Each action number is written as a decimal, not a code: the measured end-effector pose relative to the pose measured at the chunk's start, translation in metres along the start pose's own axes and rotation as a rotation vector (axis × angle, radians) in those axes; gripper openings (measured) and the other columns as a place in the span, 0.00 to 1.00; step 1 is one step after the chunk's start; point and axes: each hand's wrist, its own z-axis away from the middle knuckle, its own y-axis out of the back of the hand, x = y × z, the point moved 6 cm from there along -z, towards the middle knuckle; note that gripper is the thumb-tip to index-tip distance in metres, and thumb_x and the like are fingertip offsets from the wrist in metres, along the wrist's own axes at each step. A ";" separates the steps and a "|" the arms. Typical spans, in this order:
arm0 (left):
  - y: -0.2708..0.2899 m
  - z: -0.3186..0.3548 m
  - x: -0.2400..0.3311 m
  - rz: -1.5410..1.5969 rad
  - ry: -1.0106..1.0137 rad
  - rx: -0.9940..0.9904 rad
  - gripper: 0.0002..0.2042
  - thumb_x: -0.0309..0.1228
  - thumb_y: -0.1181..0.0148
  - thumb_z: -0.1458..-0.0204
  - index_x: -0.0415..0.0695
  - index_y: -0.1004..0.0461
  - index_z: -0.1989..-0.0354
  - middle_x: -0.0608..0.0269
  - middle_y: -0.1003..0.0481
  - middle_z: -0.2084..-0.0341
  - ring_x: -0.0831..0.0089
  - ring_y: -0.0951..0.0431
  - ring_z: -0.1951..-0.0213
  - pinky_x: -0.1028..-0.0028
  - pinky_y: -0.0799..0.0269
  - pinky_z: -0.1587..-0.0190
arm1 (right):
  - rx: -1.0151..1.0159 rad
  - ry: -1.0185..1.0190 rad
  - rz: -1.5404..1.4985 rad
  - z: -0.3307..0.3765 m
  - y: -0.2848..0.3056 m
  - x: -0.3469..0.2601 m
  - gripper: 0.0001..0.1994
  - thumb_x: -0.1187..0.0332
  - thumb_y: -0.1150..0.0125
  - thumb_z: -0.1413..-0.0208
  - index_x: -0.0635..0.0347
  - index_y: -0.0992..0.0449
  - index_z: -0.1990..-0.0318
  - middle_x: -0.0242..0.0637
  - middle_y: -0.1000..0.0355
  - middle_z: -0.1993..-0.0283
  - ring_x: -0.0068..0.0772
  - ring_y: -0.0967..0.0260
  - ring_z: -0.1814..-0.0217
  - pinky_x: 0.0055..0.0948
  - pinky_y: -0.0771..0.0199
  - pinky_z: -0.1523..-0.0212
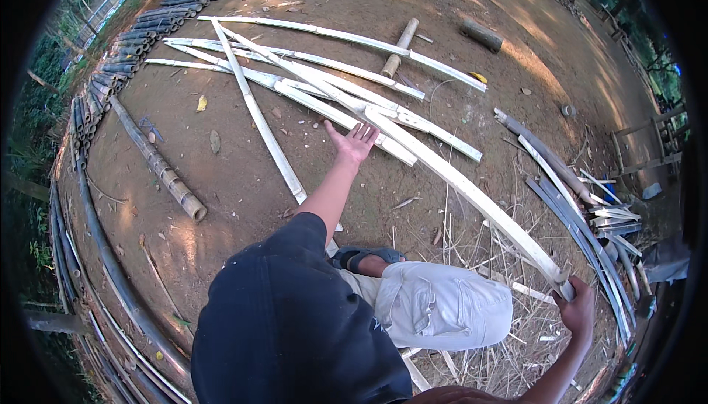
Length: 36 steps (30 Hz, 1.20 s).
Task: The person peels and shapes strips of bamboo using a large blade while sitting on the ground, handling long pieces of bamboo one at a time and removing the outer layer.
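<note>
Hands (353,147) apart; strip (509,228) in right (580,308)

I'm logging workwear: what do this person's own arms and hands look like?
The left hand and right hand wear no gloves, and neither wrist shows a watch. A dark sleeve ends near the left elbow; the left forearm and right forearm are bare. No right sleeve is clearly in view.

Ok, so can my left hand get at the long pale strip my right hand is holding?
Probably yes: your left hand is open, palm up, close beside the strip, and nothing visible seems to block the way.
</note>
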 end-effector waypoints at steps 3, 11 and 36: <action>-0.052 -0.010 0.034 0.104 -0.050 -0.183 0.39 0.70 0.59 0.46 0.40 0.30 0.54 0.53 0.27 0.69 0.59 0.26 0.67 0.57 0.26 0.61 | 0.140 0.031 0.092 0.023 0.028 -0.024 0.13 0.78 0.30 0.59 0.66 0.23 0.62 0.55 0.25 0.65 0.57 0.26 0.61 0.44 0.30 0.60; -0.061 0.058 -0.034 -0.069 -0.134 0.152 0.41 0.70 0.71 0.42 0.39 0.42 0.42 0.49 0.37 0.46 0.59 0.36 0.45 0.63 0.43 0.41 | 0.373 -0.054 0.512 0.109 0.043 0.035 0.38 0.75 0.26 0.63 0.54 0.32 0.38 0.47 0.38 0.33 0.54 0.48 0.27 0.52 0.47 0.29; -0.012 0.360 -0.199 -0.798 0.840 -0.410 0.39 0.63 0.43 0.46 0.36 0.40 0.45 0.45 0.31 0.51 0.51 0.27 0.44 0.54 0.30 0.40 | 0.656 0.086 0.413 0.142 -0.001 -0.039 0.20 0.72 0.28 0.70 0.55 0.29 0.65 0.36 0.30 0.67 0.43 0.27 0.61 0.39 0.27 0.56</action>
